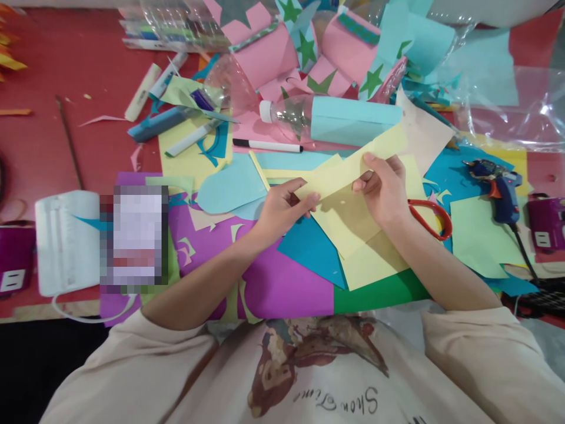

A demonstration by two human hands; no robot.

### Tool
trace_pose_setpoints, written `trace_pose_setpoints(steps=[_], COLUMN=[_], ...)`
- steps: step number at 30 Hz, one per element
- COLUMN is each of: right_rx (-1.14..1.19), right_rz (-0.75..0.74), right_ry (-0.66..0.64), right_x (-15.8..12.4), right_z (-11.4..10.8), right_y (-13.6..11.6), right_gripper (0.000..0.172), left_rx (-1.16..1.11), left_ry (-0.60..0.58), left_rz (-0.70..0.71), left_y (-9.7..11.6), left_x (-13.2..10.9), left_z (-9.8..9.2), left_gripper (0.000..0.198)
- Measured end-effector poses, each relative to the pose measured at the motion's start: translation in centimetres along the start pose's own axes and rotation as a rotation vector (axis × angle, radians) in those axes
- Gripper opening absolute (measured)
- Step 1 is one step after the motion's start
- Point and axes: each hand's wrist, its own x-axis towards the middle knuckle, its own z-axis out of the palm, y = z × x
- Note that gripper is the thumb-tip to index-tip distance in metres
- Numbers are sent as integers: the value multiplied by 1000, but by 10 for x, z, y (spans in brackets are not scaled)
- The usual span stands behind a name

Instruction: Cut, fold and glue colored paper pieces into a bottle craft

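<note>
Between my two hands a strip of pale yellow paper (pixel 342 176) is stretched at a slant, its right end higher. My left hand (pixel 289 203) pinches its lower left end between thumb and fingers. Toward the other end, my right hand (pixel 384 185) grips it, thumb on top. Beneath lie larger pale yellow sheets (pixel 375 259). Scissors with red handles (pixel 435 221) rest beside my right wrist, their blades hidden. Just beyond the strip lies a clear plastic bottle (pixel 286 115) with a white cap, wrapped in light blue paper (pixel 353 121).
Pink paper-wrapped pieces (pixel 265 56) with green stars crowd the back. A blue glue gun (pixel 503 191) lies at the right. Several markers (pixel 143 91) and a black-capped pen (pixel 268 145) lie beyond my left hand. A phone (pixel 138 235) with a cable and a white case (pixel 68 241) are at the left.
</note>
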Motion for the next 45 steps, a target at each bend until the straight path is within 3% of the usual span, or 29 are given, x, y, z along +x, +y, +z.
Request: trace_pose_setpoints(steps=[4,8,15,18,24,29,34,41,45], right_rx=[-34,-137,-220,-262,-294,-299,-296,-303,-277], right_rz=[41,122,128,189,215,165,151,151,142], right_ry=[-96,-232,-249,-240,-225,-217,-291,-361,-353], right_x=[-4,-11,-13,-13,-16,-18,-20,-25,-25], right_z=[-1,1,-1,-1,6,9,9,12,11], right_y=[3,9,10,9,2,2,7,7,11], right_gripper=[44,38,33,34,36,30,34,34,31], left_rx=[-40,-84,-428,-511,-496,-514,-322,-193,-183], left_ry=[8,-42,159,119,49,-17,-47,-9,-64], left_rz=[-97,-83,59,25,-59,82,219,254,321], left_y=[9,11,4,9,11,3,-6,-12,-13], left_x=[-4,-3,7,10,8,6,7,6,4], left_z=[-2,-2,-7,-10,-7,-4,-4,-2,-3], left_gripper=[36,34,46,49,46,55,33,32,29])
